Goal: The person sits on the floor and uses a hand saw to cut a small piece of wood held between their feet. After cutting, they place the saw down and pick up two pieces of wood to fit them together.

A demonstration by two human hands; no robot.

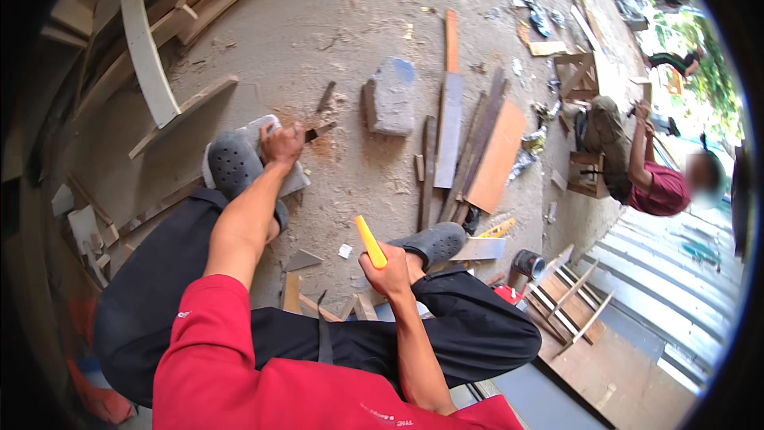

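Observation:
My left hand (pixel 282 143) is closed around a short, dark, flat strip (pixel 320 132) beside my left clog (pixel 233 163). Beneath that hand lies a pale slab (pixel 294 181), partly covered by the clog and my fingers. My right hand (pixel 387 272) grips a yellow tapered handle (pixel 369 241), raised above the floor near my right clog (pixel 438 244). The lower end of the handle is hidden in my fist, and I cannot make out what tool it belongs to. Another dark strip (pixel 326 96) lies among wood shavings just beyond my left hand.
A rough block (pixel 390 99) with a blue patch stands ahead. Boards (pixel 497 155) and long strips lie to its right, near a tin can (pixel 528 264). Lumber (pixel 151 56) leans at the left. On the right another person (pixel 656 183) sits by a wooden stool, hands raised.

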